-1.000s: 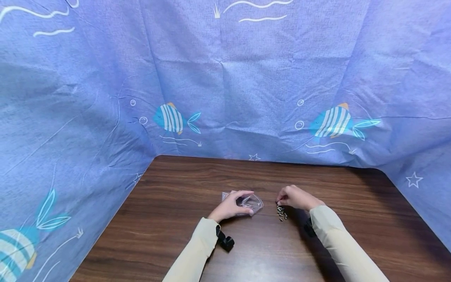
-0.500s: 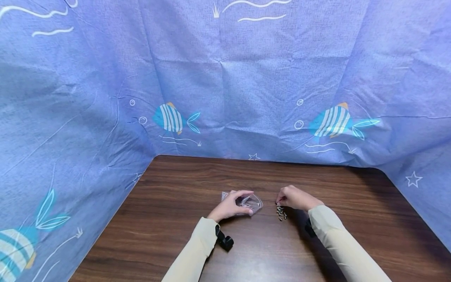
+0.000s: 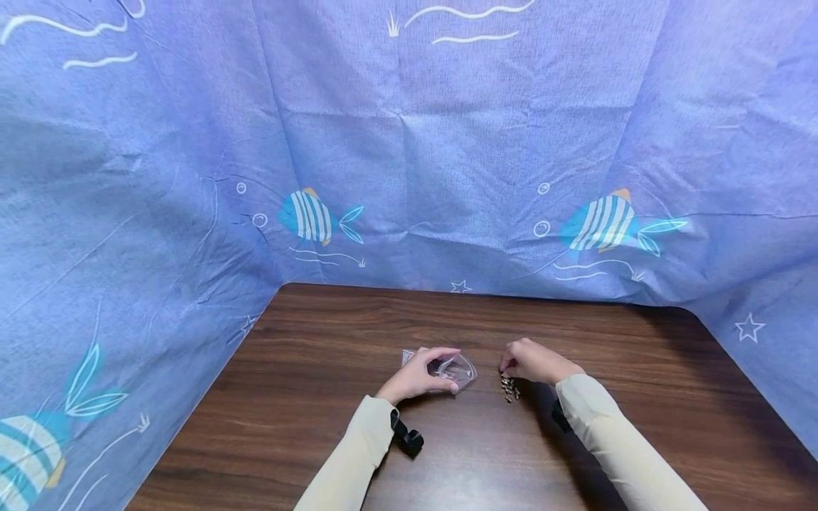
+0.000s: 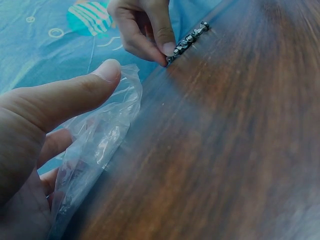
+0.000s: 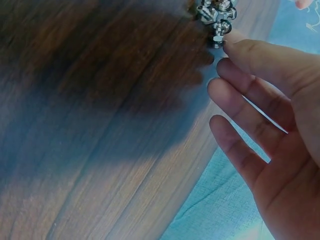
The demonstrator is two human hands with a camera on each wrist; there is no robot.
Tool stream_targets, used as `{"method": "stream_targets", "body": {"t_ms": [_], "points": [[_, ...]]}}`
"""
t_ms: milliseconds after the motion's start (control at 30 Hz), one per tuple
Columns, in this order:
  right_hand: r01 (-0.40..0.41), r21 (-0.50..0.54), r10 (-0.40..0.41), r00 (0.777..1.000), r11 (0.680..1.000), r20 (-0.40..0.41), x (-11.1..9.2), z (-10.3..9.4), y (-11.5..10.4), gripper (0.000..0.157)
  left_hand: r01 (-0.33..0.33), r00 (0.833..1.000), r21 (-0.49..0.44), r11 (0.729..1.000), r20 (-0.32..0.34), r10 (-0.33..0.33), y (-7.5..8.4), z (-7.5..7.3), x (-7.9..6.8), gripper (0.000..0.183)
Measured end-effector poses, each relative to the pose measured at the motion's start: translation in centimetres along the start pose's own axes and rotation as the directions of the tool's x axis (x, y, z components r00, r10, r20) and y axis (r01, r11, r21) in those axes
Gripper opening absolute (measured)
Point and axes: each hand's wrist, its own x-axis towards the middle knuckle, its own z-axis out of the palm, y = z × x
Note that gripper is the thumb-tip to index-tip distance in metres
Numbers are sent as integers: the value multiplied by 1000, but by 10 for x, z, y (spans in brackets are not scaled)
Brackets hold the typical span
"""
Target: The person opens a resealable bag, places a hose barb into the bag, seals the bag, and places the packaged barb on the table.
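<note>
A clear plastic bag [image 3: 459, 370] stands with its mouth gaping toward the right in the head view. My left hand [image 3: 418, 372] curves round it, the thumb on the near side and the fingers on the far side, as the left wrist view also shows. To the right lies a small heap of shiny metal pieces [image 4: 190, 40], silvery with dark parts. At its far end my right hand [image 3: 533, 360] pinches one small metal piece [image 5: 218, 41] between thumb and forefinger, the forefinger mostly hidden in the right wrist view. Its other fingers [image 5: 245, 110] are loosely bent.
Both hands work over a dark brown wooden table [image 3: 332, 319]. A blue cloth [image 3: 460, 177] with printed fish hangs behind it and along the sides. Each wrist carries a black camera strap, with the left wrist's camera [image 3: 410, 441] jutting out above the table.
The right hand stays at the heap, its fingertips shifting only slightly. The left hand and the bag keep their places.
</note>
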Motion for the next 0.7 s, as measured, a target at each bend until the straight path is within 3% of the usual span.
{"method": "stream_targets", "body": {"t_ms": [700], "points": [[6,11,-6,1000,1000,9,1,2,1,10,1,1000,2,1000,8,-1,1,0,-2,67]]}}
